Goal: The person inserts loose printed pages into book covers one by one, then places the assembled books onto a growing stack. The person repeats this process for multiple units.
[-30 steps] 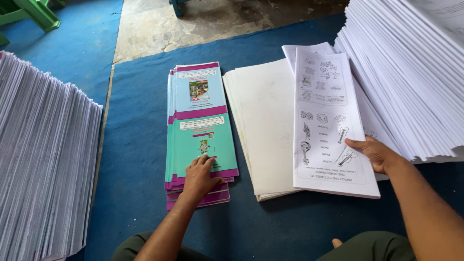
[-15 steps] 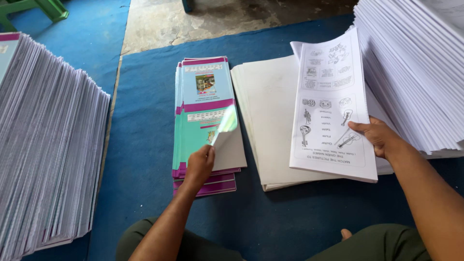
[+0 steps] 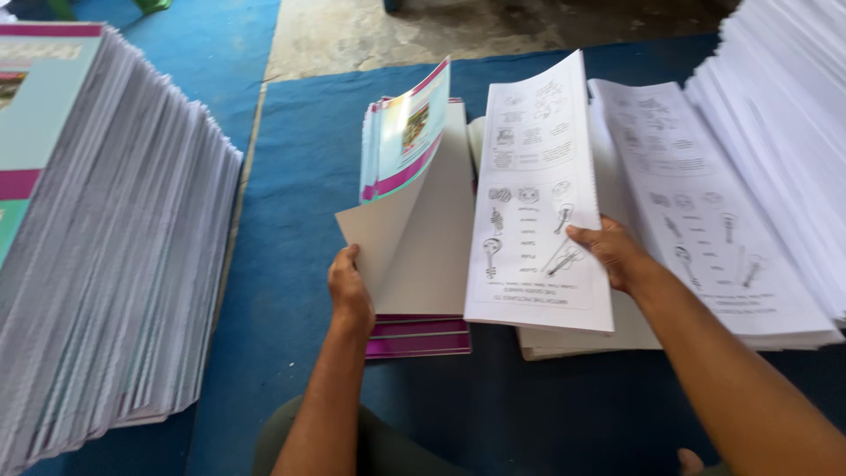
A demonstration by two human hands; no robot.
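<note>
Head view showed left fingers pinching a lifted cover, right fingers pinching printed pages.

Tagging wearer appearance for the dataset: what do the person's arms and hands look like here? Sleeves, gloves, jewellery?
Both forearms are bare up to the frame edge, no sleeves showing. The left hand and right hand are bare: no gloves, and no rings, watch or bands visible. Dark olive-green clothing shows at the lap.
</note>
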